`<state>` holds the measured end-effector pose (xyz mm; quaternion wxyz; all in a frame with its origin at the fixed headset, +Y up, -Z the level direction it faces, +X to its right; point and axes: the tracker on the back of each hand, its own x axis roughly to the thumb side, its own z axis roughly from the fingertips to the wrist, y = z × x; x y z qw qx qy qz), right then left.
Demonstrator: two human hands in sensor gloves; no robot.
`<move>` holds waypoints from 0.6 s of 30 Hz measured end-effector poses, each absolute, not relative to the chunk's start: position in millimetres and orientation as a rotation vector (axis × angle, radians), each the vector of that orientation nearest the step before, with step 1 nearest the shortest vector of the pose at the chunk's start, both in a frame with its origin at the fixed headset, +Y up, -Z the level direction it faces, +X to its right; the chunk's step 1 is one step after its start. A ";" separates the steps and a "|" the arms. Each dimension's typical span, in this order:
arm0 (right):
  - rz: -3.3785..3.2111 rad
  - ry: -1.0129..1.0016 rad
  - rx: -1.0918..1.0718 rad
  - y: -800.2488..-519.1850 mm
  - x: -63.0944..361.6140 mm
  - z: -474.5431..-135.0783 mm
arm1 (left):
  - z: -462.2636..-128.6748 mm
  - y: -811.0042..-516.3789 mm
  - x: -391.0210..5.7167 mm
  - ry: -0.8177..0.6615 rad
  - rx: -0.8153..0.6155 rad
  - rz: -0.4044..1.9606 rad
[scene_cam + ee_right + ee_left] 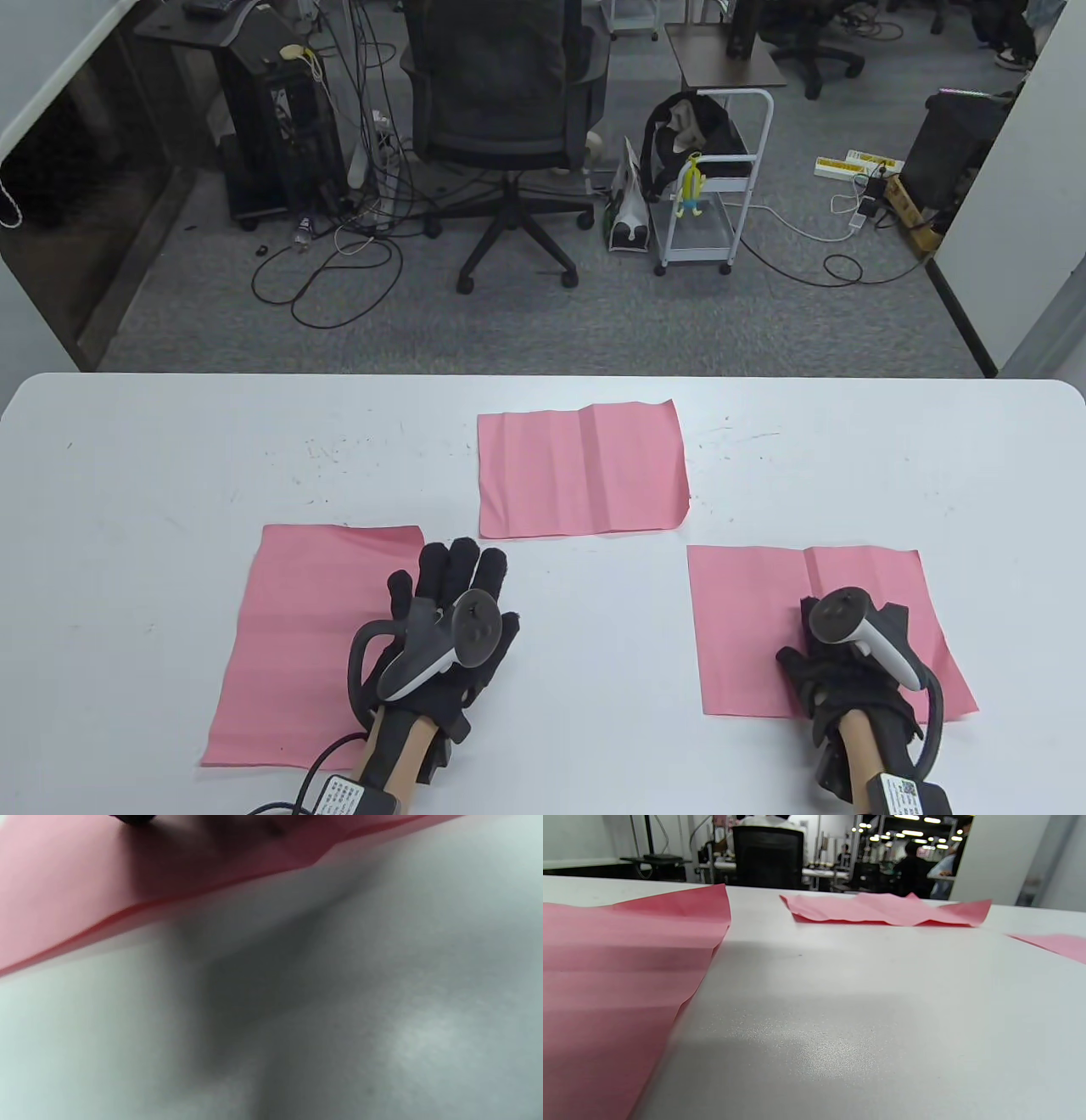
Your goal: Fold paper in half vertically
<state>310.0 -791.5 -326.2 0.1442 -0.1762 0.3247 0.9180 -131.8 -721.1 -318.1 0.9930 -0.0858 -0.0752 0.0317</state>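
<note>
**Three pink sheets on the table, a gloved hand at two of them**

Three pink paper sheets lie on the white table [127, 475]. The right sheet [764, 620] sits near the table's front edge on the person's right, lying open, with a vertical crease running down from its far edge. The right hand [848, 671] rests on the near middle of this sheet. Its fingers are bent under the tracker [857, 632] strapped to the back of the hand, so whether they pinch the paper or only press on it cannot be told. In the right wrist view the sheet's near edge stands a little off the table surface, with a dark blurred glove tip at the top of that view.

The left sheet [305, 637] lies open on the person's left, faint horizontal fold lines crossing it. The left hand [450, 628] is at this sheet's right edge, partly over the paper and partly over bare table, fingers straight and close together, pointing away from the person; it grasps nothing. The left wrist view shows the sheet's right edge curling slightly up.

The middle sheet [581, 471] lies farther back, between the other two and apart from both hands, with a vertical crease down its middle and a rumpled surface.

Beyond the table stand an office chair [505, 110], a small white cart [708, 195], and loose cables on the grey carpet.
</note>
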 end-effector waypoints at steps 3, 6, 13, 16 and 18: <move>2.615 0.951 -0.502 -796.7 312.5 -325.4 | -318.5 -721.7 -132.4 -0.148 -0.178 0.063; 2.609 0.944 -0.497 -797.2 313.2 -325.0 | -318.7 -721.5 -133.0 -0.145 -0.182 0.060; 2.623 0.944 -0.490 -797.0 308.2 -323.5 | -319.5 -721.9 -134.1 -0.142 -0.187 0.065; 2.625 0.949 -0.483 -797.0 302.4 -323.5 | -319.8 -722.1 -134.5 -0.141 -0.192 0.067; 2.629 0.952 -0.477 -797.2 295.9 -323.2 | -319.8 -722.2 -134.9 -0.140 -0.196 0.069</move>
